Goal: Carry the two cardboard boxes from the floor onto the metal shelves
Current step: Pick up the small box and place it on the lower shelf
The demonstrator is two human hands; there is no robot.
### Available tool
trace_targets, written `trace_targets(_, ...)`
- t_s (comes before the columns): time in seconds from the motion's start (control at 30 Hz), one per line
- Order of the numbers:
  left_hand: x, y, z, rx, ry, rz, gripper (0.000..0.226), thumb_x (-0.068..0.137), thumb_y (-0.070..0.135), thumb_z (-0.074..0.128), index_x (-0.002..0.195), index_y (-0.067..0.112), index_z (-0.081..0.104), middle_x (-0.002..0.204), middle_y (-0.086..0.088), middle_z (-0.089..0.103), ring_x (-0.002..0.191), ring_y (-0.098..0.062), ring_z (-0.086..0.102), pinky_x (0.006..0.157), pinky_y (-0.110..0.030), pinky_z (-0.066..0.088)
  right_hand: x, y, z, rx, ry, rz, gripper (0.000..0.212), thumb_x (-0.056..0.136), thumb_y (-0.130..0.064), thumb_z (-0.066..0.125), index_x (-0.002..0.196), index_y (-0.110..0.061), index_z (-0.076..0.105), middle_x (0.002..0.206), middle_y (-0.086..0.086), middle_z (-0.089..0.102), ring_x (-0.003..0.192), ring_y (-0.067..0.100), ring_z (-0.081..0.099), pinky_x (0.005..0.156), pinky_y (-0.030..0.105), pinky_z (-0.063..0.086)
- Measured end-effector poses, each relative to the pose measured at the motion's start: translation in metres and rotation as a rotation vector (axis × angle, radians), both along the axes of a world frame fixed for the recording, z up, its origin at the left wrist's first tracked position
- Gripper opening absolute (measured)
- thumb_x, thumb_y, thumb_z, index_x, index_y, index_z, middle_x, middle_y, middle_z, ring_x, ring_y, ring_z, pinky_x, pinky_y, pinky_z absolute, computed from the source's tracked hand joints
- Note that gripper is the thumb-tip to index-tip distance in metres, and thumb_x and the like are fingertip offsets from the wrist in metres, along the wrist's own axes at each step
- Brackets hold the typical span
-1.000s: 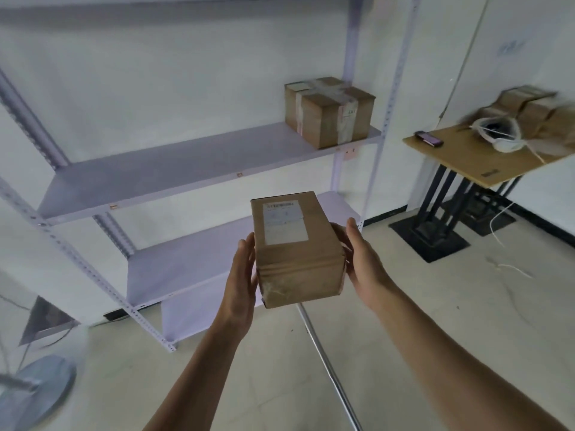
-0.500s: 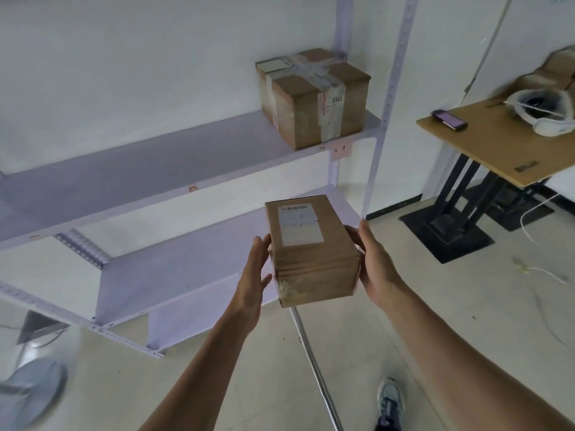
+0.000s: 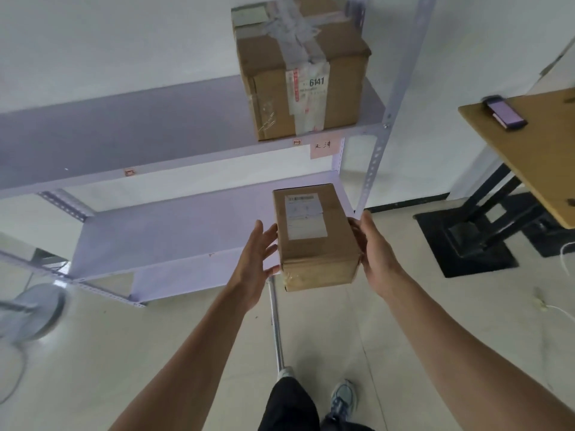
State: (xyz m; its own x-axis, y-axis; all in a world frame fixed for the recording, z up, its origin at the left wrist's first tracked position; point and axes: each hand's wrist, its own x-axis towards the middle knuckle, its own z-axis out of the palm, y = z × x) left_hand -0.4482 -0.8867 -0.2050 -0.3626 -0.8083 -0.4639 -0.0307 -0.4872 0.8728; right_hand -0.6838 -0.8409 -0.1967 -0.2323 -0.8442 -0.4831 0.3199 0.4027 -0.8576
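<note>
I clamp the small box [image 3: 314, 237] between my left hand [image 3: 253, 265] and right hand [image 3: 375, 256], palms flat on its sides, above the lower shelf [image 3: 174, 231]'s front edge; I should keep it level and slide it fully on.

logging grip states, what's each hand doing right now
Left hand: open, flat against the small cardboard box.
Right hand: open, pressing the box's other side.

Both arms stretched forward, forearms bare. Left hand [image 3: 253, 265] flat and upright, fingers spread, palm facing right. Right hand [image 3: 375, 256] mirrors it, palm facing left, fingers extended and pressed in. One leg and a shoe below.
</note>
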Motion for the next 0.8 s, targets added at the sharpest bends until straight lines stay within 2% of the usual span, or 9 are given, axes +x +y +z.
trace_targets(0.1, -0.018, -0.016, -0.015, 0.021, -0.009, 0.036, 0.085, 0.092, 0.084, 0.03, 0.162, 0.038, 0.046, 0.165, 0.013, 0.05, 0.153, -0.017, 0.043, 0.125, -0.066, 0.027, -0.021, -0.022, -0.016, 0.061, 0.04, 0.037, 0.061, 0.096, -0.071, 0.032, 0.128, -0.033, 0.067, 0.137, -0.011, 0.064, 0.135, 0.007, 0.051, 0.118, 0.041, 0.032)
trace_targets(0.23, -0.038, -0.04, -0.039, 0.035, -0.01, 0.084, 0.082, 0.094, 0.079, 0.029, 0.162, 0.035, 0.047, 0.164, 0.011, 0.052, 0.152, -0.016, 0.044, 0.125, -0.063, 0.027, -0.039, -0.054, -0.035, 0.152, 0.106, 0.071, 0.068, 0.09, -0.078, 0.033, 0.129, -0.034, 0.067, 0.136, -0.005, 0.064, 0.128, 0.012, 0.055, 0.114, 0.046, 0.038)
trace_targets(0.4, -0.053, -0.082, -0.068, 0.083, -0.001, 0.112, 0.083, 0.094, 0.078, 0.03, 0.161, 0.032, 0.047, 0.164, 0.01, 0.05, 0.153, -0.016, 0.043, 0.124, -0.057, 0.028, -0.049, -0.096, -0.056, 0.193, 0.066, 0.12, 0.063, 0.1, -0.064, 0.03, 0.139, -0.024, 0.059, 0.128, -0.003, 0.067, 0.12, 0.016, 0.06, 0.107, 0.042, 0.044)
trace_targets(0.53, -0.062, -0.118, -0.088, 0.122, 0.018, 0.161, 0.061, 0.108, 0.068, 0.026, 0.154, 0.035, 0.049, 0.159, 0.01, 0.051, 0.156, -0.018, 0.039, 0.127, -0.056, 0.025, -0.056, -0.128, -0.075, 0.219, 0.045, 0.127, 0.063, 0.1, -0.064, 0.031, 0.14, -0.023, 0.058, 0.128, -0.005, 0.067, 0.119, 0.012, 0.06, 0.104, 0.038, 0.046)
trace_targets(0.63, -0.069, -0.138, -0.105, 0.142, 0.005, 0.155, 0.071, 0.107, 0.07, 0.027, 0.164, 0.03, 0.041, 0.169, 0.009, 0.043, 0.16, -0.017, 0.033, 0.13, -0.057, 0.021, -0.058, -0.15, -0.09, 0.227, 0.037, 0.122, 0.064, 0.1, -0.064, 0.031, 0.143, -0.023, 0.055, 0.13, -0.007, 0.065, 0.121, 0.009, 0.058, 0.104, 0.035, 0.046)
trace_targets(0.8, -0.084, -0.17, -0.133, 0.177, -0.031, 0.119, 0.089, 0.092, 0.088, 0.028, 0.166, 0.04, 0.035, 0.175, 0.014, 0.032, 0.164, -0.016, 0.023, 0.131, -0.062, 0.01, -0.069, -0.187, -0.12, 0.22, 0.024, 0.128, 0.065, 0.099, -0.066, 0.029, 0.144, -0.027, 0.054, 0.132, -0.011, 0.064, 0.125, 0.006, 0.056, 0.117, 0.042, 0.037)
